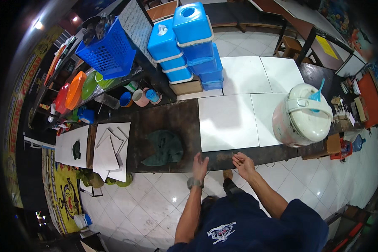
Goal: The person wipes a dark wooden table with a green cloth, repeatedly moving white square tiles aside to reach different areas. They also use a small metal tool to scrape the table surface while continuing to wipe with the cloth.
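Note:
Over the dark wooden counter's front edge, my left hand (200, 166) has its fingers apart and nothing in it; a watch is on that wrist. My right hand (243, 163) is to its right, with thumb and fingers close together at the edge; whether a small thing is between them cannot be told. Just beyond both hands lie white tiles or boards (228, 124) on the counter (189, 113). A crumpled dark green cloth (165, 148) rests on the bare wood to the left of my left hand.
A large white drinks cooler (302, 116) stands at the right. Blue plastic boxes (197, 41) are stacked at the back. Loose white boards (111, 148) and a small dark cloth (77, 149) lie at the left, below a blue basket (108, 50) of utensils.

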{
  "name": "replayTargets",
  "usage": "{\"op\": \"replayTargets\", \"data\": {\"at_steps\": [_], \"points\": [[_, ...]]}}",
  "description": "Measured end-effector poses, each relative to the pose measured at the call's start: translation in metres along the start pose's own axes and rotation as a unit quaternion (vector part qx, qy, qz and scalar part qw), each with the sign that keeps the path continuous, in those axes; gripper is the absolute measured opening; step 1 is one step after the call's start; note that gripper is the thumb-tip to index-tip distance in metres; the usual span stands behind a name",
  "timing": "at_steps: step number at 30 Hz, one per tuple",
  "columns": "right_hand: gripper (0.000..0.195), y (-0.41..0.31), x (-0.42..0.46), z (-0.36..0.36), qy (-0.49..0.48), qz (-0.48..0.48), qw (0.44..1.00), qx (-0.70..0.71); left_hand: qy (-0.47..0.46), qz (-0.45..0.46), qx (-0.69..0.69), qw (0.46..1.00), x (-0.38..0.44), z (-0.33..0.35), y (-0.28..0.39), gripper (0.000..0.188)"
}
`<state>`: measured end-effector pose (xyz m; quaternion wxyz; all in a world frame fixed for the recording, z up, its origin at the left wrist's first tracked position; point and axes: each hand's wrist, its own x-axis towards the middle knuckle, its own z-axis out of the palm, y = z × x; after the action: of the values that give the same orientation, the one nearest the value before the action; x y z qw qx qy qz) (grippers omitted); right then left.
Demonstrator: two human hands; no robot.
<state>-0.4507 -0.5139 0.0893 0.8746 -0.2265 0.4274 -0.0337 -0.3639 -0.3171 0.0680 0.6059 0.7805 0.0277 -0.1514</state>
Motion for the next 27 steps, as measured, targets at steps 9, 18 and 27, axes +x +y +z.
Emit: {"op": "replayTargets", "data": {"at_steps": [9, 18, 27], "points": [[0.037, -0.028, 0.037, -0.021, 0.035, 0.012, 0.991, 0.128, 0.06, -0.047, 0.277, 0.958, 0.04, 0.06, 0.021, 0.065], [0.012, -0.03, 0.034, -0.014, 0.065, 0.037, 0.989, 0.127, 0.108, -0.154, 0.223, 0.957, 0.071, 0.049, 0.006, 0.071], [0.01, -0.027, 0.034, -0.012, 0.05, 0.049, 0.988, 0.137, -0.018, -0.255, 0.061, 0.965, 0.097, 0.016, -0.01, 0.06]]}}
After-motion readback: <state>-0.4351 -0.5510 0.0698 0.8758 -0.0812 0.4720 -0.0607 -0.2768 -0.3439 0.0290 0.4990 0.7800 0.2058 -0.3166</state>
